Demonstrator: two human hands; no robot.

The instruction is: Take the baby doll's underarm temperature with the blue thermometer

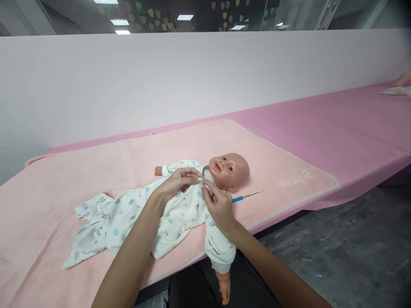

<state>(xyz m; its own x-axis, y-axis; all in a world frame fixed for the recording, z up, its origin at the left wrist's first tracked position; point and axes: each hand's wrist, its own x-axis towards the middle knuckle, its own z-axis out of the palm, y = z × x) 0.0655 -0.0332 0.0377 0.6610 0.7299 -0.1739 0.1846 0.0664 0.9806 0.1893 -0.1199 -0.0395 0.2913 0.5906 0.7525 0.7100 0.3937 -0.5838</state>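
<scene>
A baby doll [236, 169] lies on its back, head to the right, wearing a white patterned baby top [189, 209]. Near the doll's neck, my left hand [181, 179] pinches the front edge of the top. My right hand [218, 203] pinches the same edge from the other side, fingertips almost meeting the left ones. The fastening between the fingers is too small to make out. One doll arm reaches past the bed's near edge. Matching patterned trousers [109, 218] stretch to the left. Just beyond my right hand lies a thermometer with a blue end [239, 199].
A pale pink towel [266, 167] spreads under the doll on a bed with a darker pink cover [337, 124]. A white wall panel [160, 81] runs along the back. At the far right edge sits a white cloth [396, 90]. Grey floor lies at lower right.
</scene>
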